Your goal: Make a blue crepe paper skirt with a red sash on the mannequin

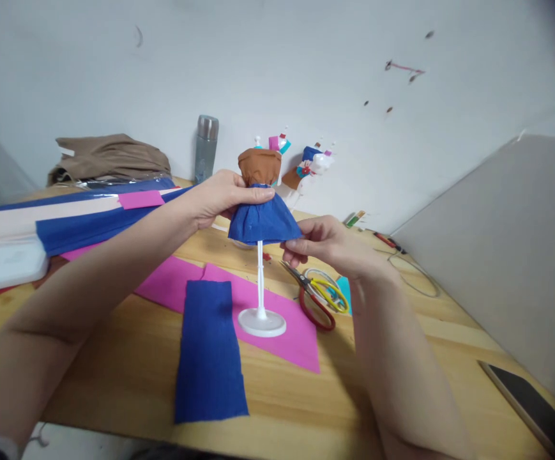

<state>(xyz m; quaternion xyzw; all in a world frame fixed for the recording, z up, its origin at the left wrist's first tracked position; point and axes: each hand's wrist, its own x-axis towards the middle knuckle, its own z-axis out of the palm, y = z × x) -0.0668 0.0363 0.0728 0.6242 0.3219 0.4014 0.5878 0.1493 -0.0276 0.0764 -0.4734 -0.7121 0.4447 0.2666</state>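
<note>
A miniature dress form stands upright on a white stand (261, 322). It wears a brown crinkled top (260, 165) and a gathered blue skirt (264, 220). My left hand (227, 195) is closed around the waist, its thumb lying across the front where top and skirt meet. At the skirt's lower right edge, my right hand (315, 239) pinches the hem between thumb and fingers. Below lies a blue crepe-paper strip (211, 351), partly over pink paper (287, 338). Whether the stand's base touches the pink paper, I cannot tell.
Scissors (313, 294) with red and yellow handles lie beneath my right hand. Behind stand a grey bottle (206, 148) and other small dressed forms (313, 160). Folded brown cloth (114, 156) and blue paper (90, 231) lie left. A phone (521, 402) rests at right.
</note>
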